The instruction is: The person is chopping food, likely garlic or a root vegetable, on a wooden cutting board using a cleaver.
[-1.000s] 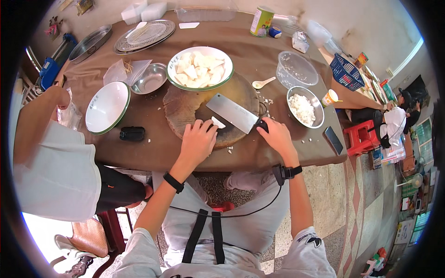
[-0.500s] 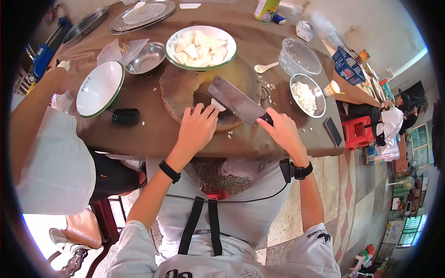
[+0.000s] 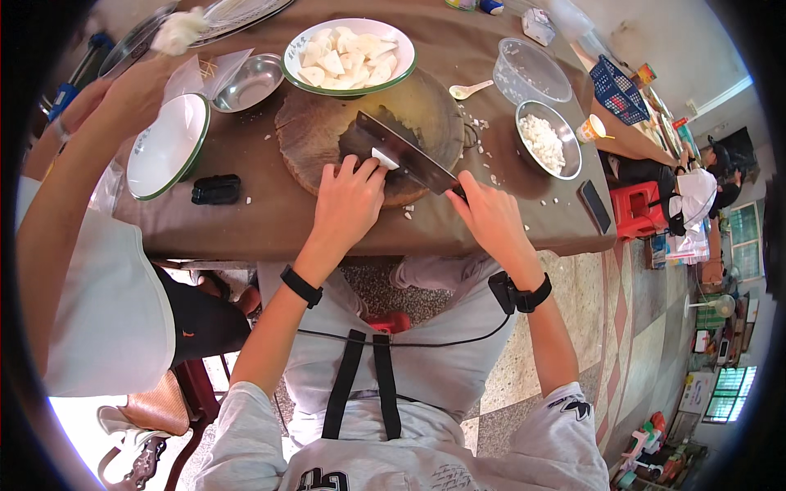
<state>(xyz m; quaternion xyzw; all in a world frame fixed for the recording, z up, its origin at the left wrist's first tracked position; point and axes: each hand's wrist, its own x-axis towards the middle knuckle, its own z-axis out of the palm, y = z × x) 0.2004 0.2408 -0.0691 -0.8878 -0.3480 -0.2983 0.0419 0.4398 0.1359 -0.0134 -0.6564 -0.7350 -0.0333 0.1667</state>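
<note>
A round wooden chopping board (image 3: 304, 135) lies in front of me with a dark wet patch in its middle. On its near part, the fingertips of my left hand (image 3: 352, 195) pin down a small white peeled piece (image 3: 384, 159). My right hand (image 3: 491, 214) is wrapped round the dark handle of a cleaver (image 3: 407, 155), whose broad blade slants across the board right beside that piece. White chunks fill a green-rimmed bowl (image 3: 405, 51) at the board's far edge. To the right, a metal bowl (image 3: 571, 147) holds finely diced white bits.
At left, another person's hand (image 3: 143, 86) raises a white lump (image 3: 178, 33) above a green-rimmed bowl (image 3: 169, 147). A steel bowl (image 3: 250, 84) and a black object (image 3: 216, 190) are nearby. At right are a spoon (image 3: 471, 90), clear tub (image 3: 532, 69), paper cup (image 3: 591, 128) and phone (image 3: 594, 206).
My right hand has swung the cleaver's blade to a steeper, more edge-down angle beside the white piece. The other person's hand has come further over the table with the white lump. My view has shifted slightly.
</note>
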